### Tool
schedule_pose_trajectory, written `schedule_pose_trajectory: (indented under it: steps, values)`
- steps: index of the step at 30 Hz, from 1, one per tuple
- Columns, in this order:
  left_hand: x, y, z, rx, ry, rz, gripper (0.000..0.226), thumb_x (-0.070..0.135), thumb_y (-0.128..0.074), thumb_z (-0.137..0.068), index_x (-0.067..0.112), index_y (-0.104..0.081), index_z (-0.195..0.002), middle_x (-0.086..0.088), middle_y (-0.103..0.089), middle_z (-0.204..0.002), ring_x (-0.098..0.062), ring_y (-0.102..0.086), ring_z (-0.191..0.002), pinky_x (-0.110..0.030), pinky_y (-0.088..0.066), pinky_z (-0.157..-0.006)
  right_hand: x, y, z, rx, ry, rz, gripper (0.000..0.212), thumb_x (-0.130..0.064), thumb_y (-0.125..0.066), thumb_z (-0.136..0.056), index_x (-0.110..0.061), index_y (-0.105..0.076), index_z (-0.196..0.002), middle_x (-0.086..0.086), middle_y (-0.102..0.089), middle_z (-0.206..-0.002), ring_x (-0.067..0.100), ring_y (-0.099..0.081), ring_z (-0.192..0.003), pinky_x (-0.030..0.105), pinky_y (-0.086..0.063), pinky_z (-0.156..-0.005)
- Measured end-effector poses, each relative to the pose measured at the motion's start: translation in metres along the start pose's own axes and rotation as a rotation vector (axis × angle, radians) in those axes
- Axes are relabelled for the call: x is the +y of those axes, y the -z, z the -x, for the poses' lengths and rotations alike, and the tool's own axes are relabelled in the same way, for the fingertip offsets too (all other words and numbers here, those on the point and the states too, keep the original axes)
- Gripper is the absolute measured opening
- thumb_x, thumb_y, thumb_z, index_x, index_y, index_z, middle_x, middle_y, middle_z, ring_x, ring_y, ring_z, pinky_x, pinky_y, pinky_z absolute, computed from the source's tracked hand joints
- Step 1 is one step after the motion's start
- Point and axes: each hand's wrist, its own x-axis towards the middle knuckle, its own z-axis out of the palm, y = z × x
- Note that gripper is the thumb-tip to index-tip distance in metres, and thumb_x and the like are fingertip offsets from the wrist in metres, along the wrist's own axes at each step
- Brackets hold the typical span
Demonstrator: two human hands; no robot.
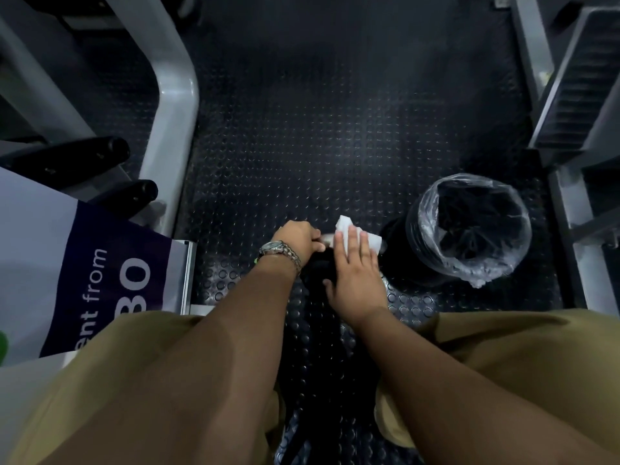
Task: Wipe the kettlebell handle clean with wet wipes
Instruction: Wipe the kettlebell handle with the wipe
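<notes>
A black kettlebell point(320, 268) stands on the studded floor between my forearms, mostly hidden by my hands. My left hand point(298, 238), with a metal watch at the wrist, grips the pale handle point(327, 237) at its left end. My right hand point(354, 273) lies flat with straight fingers on a white wet wipe point(345, 226), pressing it onto the right part of the handle. The wipe's corners stick out past my fingertips.
A black bin point(469, 229) lined with a clear plastic bag stands just right of the kettlebell. A grey machine frame point(174, 129) with black grips rises on the left, a purple-and-white sign point(110, 280) sits below it, and a grey step rack point(577, 95) stands on the right.
</notes>
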Motion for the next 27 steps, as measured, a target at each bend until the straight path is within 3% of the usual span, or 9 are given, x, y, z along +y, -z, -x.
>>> schedule_pose_trajectory:
  steps: [4, 9, 13, 16, 19, 22, 25, 27]
  values:
    - [-0.001, -0.003, 0.002, 0.039, -0.005, 0.021, 0.023, 0.036, -0.065, -0.097, 0.019, -0.075, -0.110, -0.006, -0.074, -0.104, -0.025, -0.068, -0.100, -0.037, -0.055, -0.092, -0.006, 0.006, -0.016, -0.024, 0.003, 0.001, 0.093, -0.039, -0.054, -0.099, -0.012, 0.006, -0.165, 0.018, 0.015, -0.171, 0.039, 0.016, -0.157, 0.053, 0.003, -0.128]
    - [0.000, -0.002, 0.006, 0.065, -0.003, 0.021, 0.021, 0.025, -0.059, -0.098, 0.015, -0.077, -0.098, -0.006, -0.074, -0.094, -0.026, -0.070, -0.091, -0.033, -0.057, -0.081, -0.014, 0.001, -0.013, -0.050, 0.144, 0.028, 0.090, -0.035, -0.050, -0.099, -0.009, 0.006, -0.165, 0.015, 0.017, -0.171, 0.035, 0.017, -0.158, 0.050, 0.006, -0.128]
    - [0.002, 0.002, 0.006, 0.021, -0.016, -0.010, 0.029, 0.034, -0.063, -0.099, 0.014, -0.074, -0.117, -0.008, -0.073, -0.111, -0.026, -0.068, -0.106, -0.033, -0.054, -0.092, -0.002, -0.003, -0.005, -0.010, 0.071, 0.011, 0.096, -0.021, -0.053, -0.094, -0.008, 0.011, -0.163, 0.014, 0.021, -0.171, 0.032, 0.020, -0.157, 0.049, 0.001, -0.129]
    - [0.003, 0.002, 0.005, 0.029, -0.009, -0.026, 0.035, 0.036, -0.063, -0.100, 0.017, -0.069, -0.129, -0.009, -0.071, -0.121, -0.027, -0.065, -0.114, -0.034, -0.052, -0.097, 0.002, 0.000, -0.010, -0.022, -0.020, 0.000, 0.101, -0.021, -0.056, -0.092, -0.006, 0.015, -0.162, 0.017, 0.020, -0.170, 0.033, 0.019, -0.157, 0.049, 0.002, -0.129]
    - [0.003, 0.000, 0.006, 0.046, 0.000, -0.012, 0.032, 0.034, -0.063, -0.099, 0.016, -0.072, -0.124, -0.009, -0.072, -0.116, -0.026, -0.066, -0.109, -0.033, -0.052, -0.092, -0.006, 0.009, -0.024, -0.060, -0.026, -0.008, 0.097, -0.031, -0.055, -0.095, -0.006, 0.011, -0.163, 0.019, 0.018, -0.170, 0.036, 0.017, -0.158, 0.051, 0.005, -0.128]
    - [0.002, -0.001, 0.006, 0.066, -0.005, -0.001, 0.026, 0.028, -0.058, -0.100, 0.016, -0.076, -0.115, -0.009, -0.074, -0.106, -0.027, -0.069, -0.101, -0.030, -0.052, -0.082, -0.017, 0.011, -0.029, -0.113, 0.100, 0.026, 0.097, -0.036, -0.054, -0.096, -0.005, 0.009, -0.163, 0.019, 0.017, -0.170, 0.036, 0.015, -0.158, 0.050, 0.008, -0.126]
    - [0.003, 0.000, 0.006, 0.051, -0.002, -0.019, 0.026, 0.028, -0.056, -0.101, 0.014, -0.075, -0.112, -0.008, -0.074, -0.106, -0.027, -0.069, -0.101, -0.029, -0.051, -0.082, -0.009, 0.003, -0.013, -0.068, 0.158, 0.047, 0.100, -0.028, -0.055, -0.092, -0.007, 0.011, -0.163, 0.016, 0.022, -0.170, 0.033, 0.020, -0.157, 0.047, 0.010, -0.126]
    - [0.003, 0.001, 0.004, 0.020, -0.003, -0.032, 0.029, 0.034, -0.061, -0.100, 0.015, -0.073, -0.120, -0.008, -0.073, -0.114, -0.026, -0.067, -0.108, -0.030, -0.051, -0.088, 0.000, -0.002, -0.001, -0.033, 0.099, 0.043, 0.102, -0.021, -0.056, -0.090, -0.007, 0.013, -0.163, 0.015, 0.024, -0.169, 0.033, 0.022, -0.157, 0.048, 0.006, -0.127]
